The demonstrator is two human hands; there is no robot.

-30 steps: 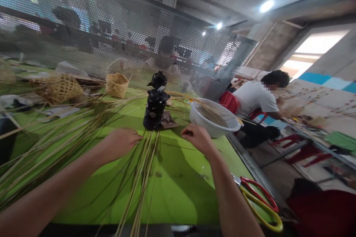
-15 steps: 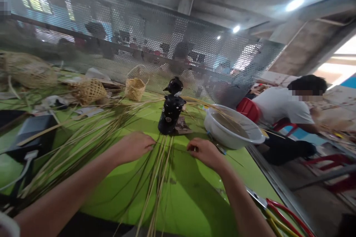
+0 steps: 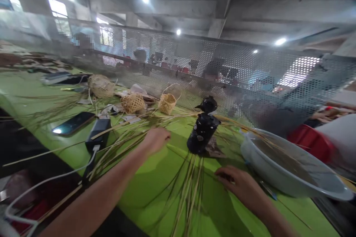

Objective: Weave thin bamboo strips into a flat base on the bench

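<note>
My left hand [image 3: 156, 140] hovers over the table by the pale bamboo strips at the left. Its fingers are curled together; anything in them is too small or hidden to make out. My right hand [image 3: 241, 184] is low over the table at the right, palm down, fingers loosely bent and apart, holding nothing I can see. Between and beyond my hands stands a black lidded container [image 3: 202, 133], its lid tipped up, leaning in view. Thin bamboo strips [image 3: 190, 188] fan out from its base toward me.
A white basin [image 3: 283, 170] of murky water stands right. Small woven baskets [image 3: 167, 103] line the back, before a perforated metal screen [image 3: 178, 55]. On the left lie a phone [image 3: 73, 123] and a black box [image 3: 98, 133] with a white cable. A person in white sits far right.
The view has swung left, so things sit further right in it. My left hand has moved left, away from the black container; my right hand stays near the basin.
</note>
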